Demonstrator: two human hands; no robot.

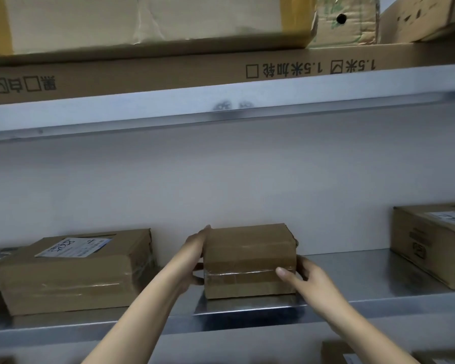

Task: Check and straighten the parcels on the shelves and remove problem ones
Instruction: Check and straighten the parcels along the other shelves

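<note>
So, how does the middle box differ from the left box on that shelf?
The middle box is smaller; the left box is wider. The left box has a white label on top; the middle box shows none. The middle box is held at both sides; the left box lies untouched. Both are brown taped cardboard on the same shelf.

The grey metal shelf [373, 279] carries three brown parcels standing well apart from each other. At the left is a wide taped box [71, 274] with a white label on its top, in the middle near the front edge is a small taped box [247, 258], and at the right is a labelled box [431, 243] cut off by the frame. On the white upper shelf [142, 111] lies a long flat carton [168, 74] with black printed characters along its side.
</note>
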